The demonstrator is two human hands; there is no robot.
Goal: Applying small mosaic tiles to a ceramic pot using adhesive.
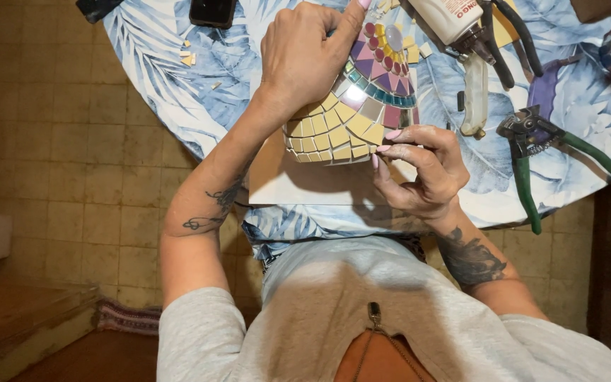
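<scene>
On the round table: a domed mosaic piece (353,106) is set on a pale board (298,187) at the near edge of the leaf-patterned table (178,92).
Left hand: the left hand (302,60) is laid over the far left of the dome, fingers closed around its top, one finger stretched toward the purple and pink tiles.
Right hand: the right hand (419,173) is held at the dome's near right rim, thumb and fingertips pinched together on a small yellow tile (375,134) at the lowest row.
Handling: the dome is judged rigid and fairly heavy for its size, with a bumpy, glossy tiled skin that may be slippery; freshly set tiles are judged likely to shift or pop off if pressed sideways.
Hold: the safest grip is judged to be a broad palm over the finished upper rows, or under the rim, never on loose edge tiles.
Right of the dome: green-handled nippers (532,141), a glue bottle (447,18) and loose tile chips (189,56) are seen.
</scene>
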